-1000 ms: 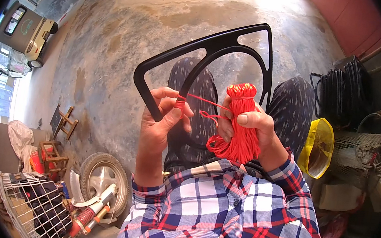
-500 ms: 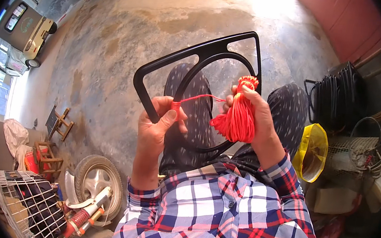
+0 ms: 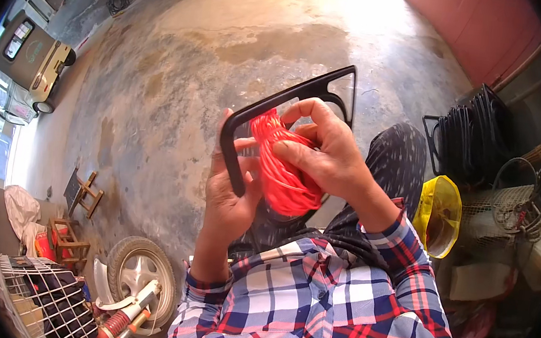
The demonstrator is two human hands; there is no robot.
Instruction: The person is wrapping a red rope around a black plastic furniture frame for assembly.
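Observation:
My right hand [image 3: 331, 150] is closed on a bundle of red cord [image 3: 285, 180], thumb on top and fingers curled round its bound upper part. The bundle hangs in front of a black frame [image 3: 284, 96] with an outer bar and an inner ring. My left hand [image 3: 232, 198] is at the frame's left bar, which runs down into its grip between thumb and fingers. Some left fingers reach behind the bar and the bundle, partly hidden. The bundle covers the cord wrapping and much of the inner ring.
Several black frames [image 3: 469, 133] are stacked at right, near a yellow bag [image 3: 439, 214] and a wire mesh cylinder [image 3: 498, 204]. At lower left are a wheel [image 3: 142, 274], a white wire basket [image 3: 43, 297] and a wooden stool [image 3: 69, 234]. A three-wheeled vehicle [image 3: 33, 61] stands far left.
My right hand has brought the red cord bundle leftward to the frame's left bar, beside my left hand. The frame has tilted and shifted, and the cord wrapping is now hidden.

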